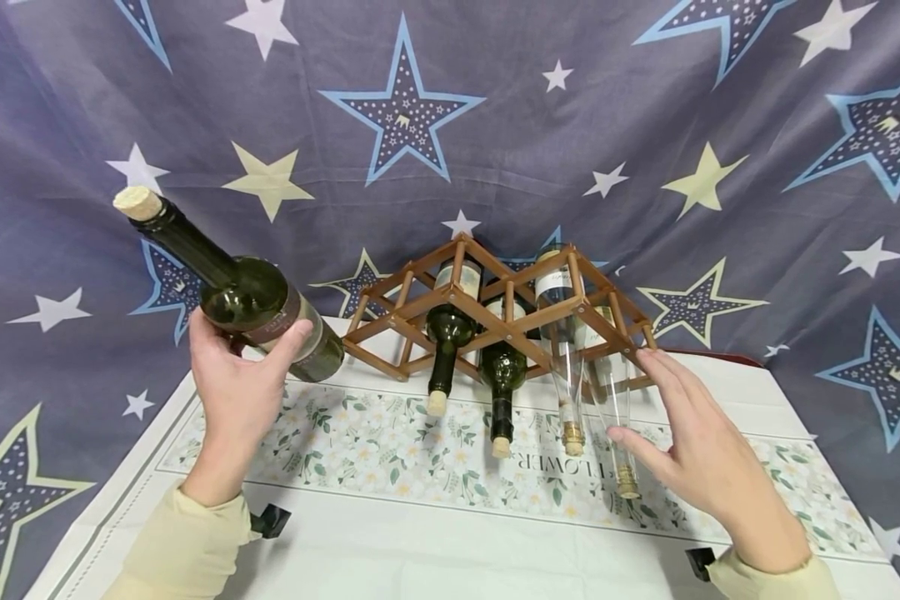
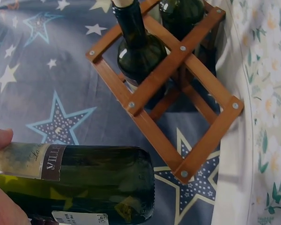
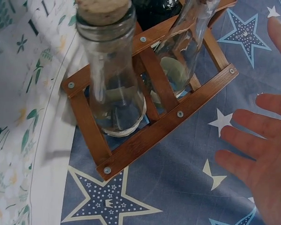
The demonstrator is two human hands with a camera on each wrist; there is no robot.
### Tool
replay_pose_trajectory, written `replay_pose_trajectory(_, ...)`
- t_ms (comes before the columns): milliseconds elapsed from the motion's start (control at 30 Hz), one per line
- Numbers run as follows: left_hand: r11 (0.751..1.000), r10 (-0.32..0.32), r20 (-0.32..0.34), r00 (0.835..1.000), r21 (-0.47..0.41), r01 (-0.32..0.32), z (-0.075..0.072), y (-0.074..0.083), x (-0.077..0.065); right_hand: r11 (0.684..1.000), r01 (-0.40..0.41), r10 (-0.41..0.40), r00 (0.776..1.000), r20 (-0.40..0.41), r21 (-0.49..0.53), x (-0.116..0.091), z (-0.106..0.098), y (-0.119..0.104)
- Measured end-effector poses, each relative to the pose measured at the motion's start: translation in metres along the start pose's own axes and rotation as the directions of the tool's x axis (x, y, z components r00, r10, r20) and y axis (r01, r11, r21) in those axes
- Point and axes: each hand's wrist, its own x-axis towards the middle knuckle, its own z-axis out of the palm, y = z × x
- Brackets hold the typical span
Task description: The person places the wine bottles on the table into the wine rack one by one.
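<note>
My left hand point(image 1: 236, 396) grips a dark green wine bottle point(image 1: 249, 293) around its body. The bottle is tilted, corked neck up to the left, base down toward the left end of a wooden lattice wine rack point(image 1: 372, 359). In the left wrist view, the bottle's base point(image 2: 147, 185) is beside the rack's end cell. Two dark green bottles point(image 1: 452, 325) and two clear glass bottles point(image 1: 567, 367) lie in the rack, corks pointing toward me. My right hand point(image 1: 708, 458) has its fingers extended at the rack's right end, beside the outermost clear bottle point(image 3: 114, 89).
The rack stands toward the back of a white-covered table point(image 1: 420, 554). A floral runner point(image 1: 390, 442) with printed lettering runs across it, below the bottle necks. A dark cloth with stars point(image 1: 495, 142) hangs behind and around the sides.
</note>
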Motion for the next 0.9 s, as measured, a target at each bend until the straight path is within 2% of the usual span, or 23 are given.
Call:
replay_pose_trajectory(300, 0.988, 0.031, 0.023, 0.999, -0.149, -0.028, 0.004, 0.008, -0.001, 0.999, 0.010, -0.010, 1.000, 0.000, 0.031, 0.009, 0.001, -0.008)
replay_pose_trajectory(533, 0.963, 0.101, 0.044, 0.994, -0.256, -0.087, 0.009, 0.013, -0.004, 0.999, 0.036, -0.036, 0.999, -0.005, 0.038, 0.016, 0.003, -0.015)
replay_pose_trajectory(733, 0.931, 0.129, 0.059, 0.990, -0.351, -0.100, 0.015, 0.021, -0.006, 0.997, 0.059, -0.058, 0.998, -0.015, 0.049, 0.020, 0.006, -0.022)
replay_pose_trajectory(900, 0.892, 0.150, 0.056, 0.987, -0.438, -0.111, 0.020, 0.025, -0.006, 0.994, 0.087, -0.085, 0.996, -0.025, 0.060, 0.025, 0.007, -0.026)
